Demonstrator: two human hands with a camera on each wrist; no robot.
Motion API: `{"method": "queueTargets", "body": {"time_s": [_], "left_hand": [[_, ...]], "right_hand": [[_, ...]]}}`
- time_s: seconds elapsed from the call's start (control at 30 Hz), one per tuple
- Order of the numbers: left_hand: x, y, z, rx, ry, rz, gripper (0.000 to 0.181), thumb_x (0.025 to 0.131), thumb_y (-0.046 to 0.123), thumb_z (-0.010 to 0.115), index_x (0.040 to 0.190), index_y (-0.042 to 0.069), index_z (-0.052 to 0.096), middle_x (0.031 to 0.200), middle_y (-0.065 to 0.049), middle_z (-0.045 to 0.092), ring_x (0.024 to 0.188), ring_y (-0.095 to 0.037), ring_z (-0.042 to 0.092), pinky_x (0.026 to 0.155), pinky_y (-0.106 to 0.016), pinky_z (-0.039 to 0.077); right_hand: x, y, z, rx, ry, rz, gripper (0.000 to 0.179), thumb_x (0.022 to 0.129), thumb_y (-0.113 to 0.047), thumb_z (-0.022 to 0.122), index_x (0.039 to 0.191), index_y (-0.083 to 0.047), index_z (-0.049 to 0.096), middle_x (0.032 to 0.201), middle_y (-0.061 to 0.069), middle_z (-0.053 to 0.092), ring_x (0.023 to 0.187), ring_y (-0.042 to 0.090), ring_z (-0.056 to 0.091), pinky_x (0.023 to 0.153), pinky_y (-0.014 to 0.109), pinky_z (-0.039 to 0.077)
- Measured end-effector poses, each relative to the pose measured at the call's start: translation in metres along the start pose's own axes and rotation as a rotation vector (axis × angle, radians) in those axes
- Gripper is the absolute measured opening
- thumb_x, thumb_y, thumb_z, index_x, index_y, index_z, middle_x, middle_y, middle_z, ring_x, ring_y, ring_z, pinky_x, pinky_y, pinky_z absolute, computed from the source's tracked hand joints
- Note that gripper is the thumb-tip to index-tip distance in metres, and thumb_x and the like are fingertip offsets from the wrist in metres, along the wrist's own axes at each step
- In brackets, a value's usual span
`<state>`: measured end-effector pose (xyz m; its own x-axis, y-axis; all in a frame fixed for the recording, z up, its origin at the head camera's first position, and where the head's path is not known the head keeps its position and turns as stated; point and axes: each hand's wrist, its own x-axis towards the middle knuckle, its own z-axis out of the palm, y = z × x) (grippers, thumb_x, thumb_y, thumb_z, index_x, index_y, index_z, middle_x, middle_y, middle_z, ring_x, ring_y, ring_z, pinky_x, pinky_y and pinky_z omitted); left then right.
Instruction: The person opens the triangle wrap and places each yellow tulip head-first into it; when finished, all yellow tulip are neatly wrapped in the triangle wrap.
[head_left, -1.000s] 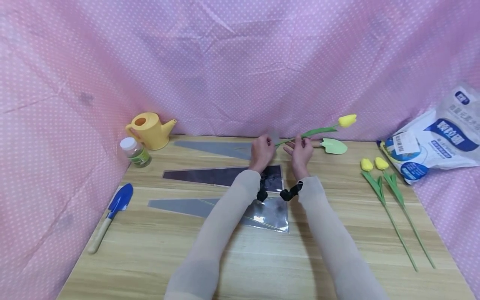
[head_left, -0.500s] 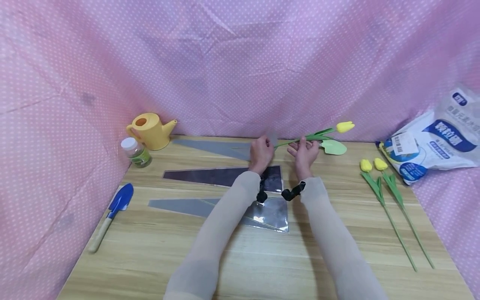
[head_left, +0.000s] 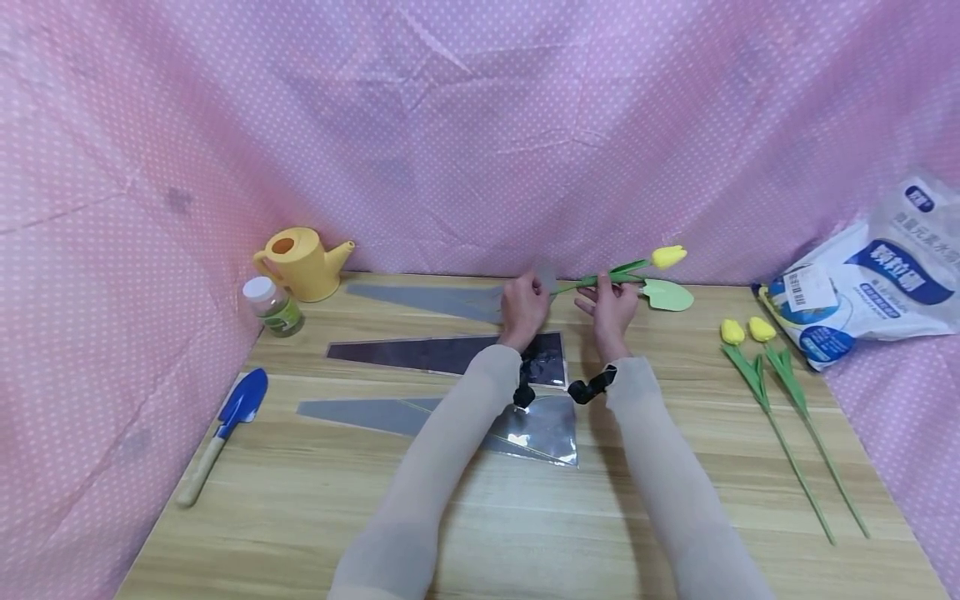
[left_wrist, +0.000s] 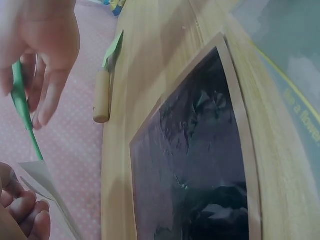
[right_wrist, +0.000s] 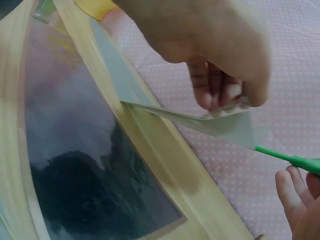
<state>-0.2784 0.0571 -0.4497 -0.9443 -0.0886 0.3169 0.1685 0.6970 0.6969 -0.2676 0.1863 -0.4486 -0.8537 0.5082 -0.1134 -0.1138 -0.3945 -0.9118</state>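
Observation:
At the back of the table my left hand (head_left: 523, 307) pinches the wide mouth of a grey, tapered flower sleeve (right_wrist: 230, 129), lifting that end. The sleeve's narrow end lies flat to the left. My right hand (head_left: 613, 312) holds a yellow tulip (head_left: 667, 257) by its green leaves and upper stem, thumb on one side and fingers on the other. The tulip's stem (left_wrist: 36, 145) runs leftward into the sleeve's mouth, and its bloom points right. Closer to me lie a dark sleeve (head_left: 420, 353) and another grey sleeve (head_left: 360, 412).
A pale green trowel (head_left: 667, 294) lies behind my right hand. Two yellow tulips (head_left: 787, 425) and a white-blue bag (head_left: 885, 275) are on the right. At left stand a yellow watering can (head_left: 303, 265) and a lidded jar (head_left: 273, 307), with a blue trowel (head_left: 225, 433) nearer.
The tulip has slid left and dipped, its stem going deeper into the sleeve. My right hand has shifted slightly right along the stem toward the bloom; my left hand stays at the sleeve's mouth.

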Motion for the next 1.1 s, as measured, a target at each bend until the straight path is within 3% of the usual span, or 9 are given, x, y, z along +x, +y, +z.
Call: {"method": "queueTargets", "body": {"time_s": [0.17, 0.3, 0.5, 0.7, 0.83, 0.97, 1.1], "left_hand": [[-0.001, -0.001, -0.002, -0.001, -0.029, -0.037, 0.005, 0.088, 0.010, 0.066, 0.088, 0.007, 0.070, 0.086, -0.009, 0.075, 0.081, -0.024, 0.071, 0.071, -0.034, 0.057], [-0.001, -0.001, -0.003, 0.010, -0.040, -0.049, 0.006, 0.087, 0.010, 0.067, 0.086, 0.006, 0.071, 0.085, -0.009, 0.075, 0.081, -0.024, 0.071, 0.071, -0.034, 0.057], [-0.002, -0.001, -0.002, 0.021, -0.045, -0.023, 0.009, 0.088, 0.011, 0.067, 0.083, 0.006, 0.073, 0.083, -0.008, 0.075, 0.078, -0.023, 0.070, 0.070, -0.033, 0.056], [-0.002, 0.001, -0.001, 0.027, -0.039, 0.024, 0.011, 0.088, 0.012, 0.066, 0.083, 0.007, 0.074, 0.083, -0.008, 0.076, 0.078, -0.024, 0.071, 0.072, -0.034, 0.056], [-0.001, 0.003, -0.001, 0.029, -0.033, 0.066, 0.011, 0.088, 0.012, 0.067, 0.083, 0.007, 0.075, 0.083, -0.007, 0.076, 0.079, -0.023, 0.071, 0.073, -0.034, 0.056], [-0.001, 0.006, -0.002, 0.024, -0.035, 0.083, 0.010, 0.088, 0.012, 0.068, 0.082, 0.007, 0.074, 0.082, -0.006, 0.075, 0.077, -0.022, 0.070, 0.070, -0.032, 0.055], [-0.002, 0.011, -0.003, 0.002, -0.047, 0.082, 0.010, 0.088, 0.012, 0.068, 0.081, 0.008, 0.074, 0.080, -0.006, 0.074, 0.074, -0.020, 0.068, 0.066, -0.029, 0.053]], "right_hand": [[0.002, -0.006, -0.003, -0.001, 0.020, 0.022, 0.040, 0.099, -0.017, 0.061, 0.127, 0.009, 0.048, 0.096, 0.011, 0.066, 0.064, 0.014, 0.073, 0.054, 0.026, 0.059], [0.002, -0.008, -0.005, -0.001, 0.023, 0.051, 0.042, 0.098, -0.015, 0.061, 0.130, 0.010, 0.048, 0.096, 0.009, 0.065, 0.063, 0.014, 0.072, 0.054, 0.025, 0.058], [0.001, -0.007, -0.005, -0.023, 0.021, 0.057, 0.035, 0.098, -0.016, 0.062, 0.124, 0.005, 0.052, 0.094, 0.009, 0.067, 0.071, 0.019, 0.075, 0.057, 0.027, 0.060], [-0.001, -0.003, -0.002, -0.066, 0.006, 0.058, 0.015, 0.099, -0.015, 0.061, 0.110, -0.008, 0.052, 0.098, 0.008, 0.065, 0.078, 0.022, 0.076, 0.058, 0.027, 0.060], [-0.003, -0.001, 0.002, -0.069, 0.000, 0.063, 0.018, 0.097, -0.014, 0.063, 0.110, -0.002, 0.059, 0.094, 0.003, 0.066, 0.085, 0.027, 0.076, 0.056, 0.025, 0.059], [-0.005, 0.000, 0.005, -0.072, -0.016, 0.066, 0.026, 0.096, -0.013, 0.065, 0.117, 0.001, 0.058, 0.090, 0.002, 0.068, 0.081, 0.023, 0.076, 0.057, 0.024, 0.059], [-0.006, 0.001, 0.007, -0.071, -0.036, 0.061, 0.019, 0.095, -0.013, 0.066, 0.109, -0.001, 0.059, 0.088, 0.001, 0.068, 0.069, 0.014, 0.074, 0.057, 0.024, 0.059]]}}
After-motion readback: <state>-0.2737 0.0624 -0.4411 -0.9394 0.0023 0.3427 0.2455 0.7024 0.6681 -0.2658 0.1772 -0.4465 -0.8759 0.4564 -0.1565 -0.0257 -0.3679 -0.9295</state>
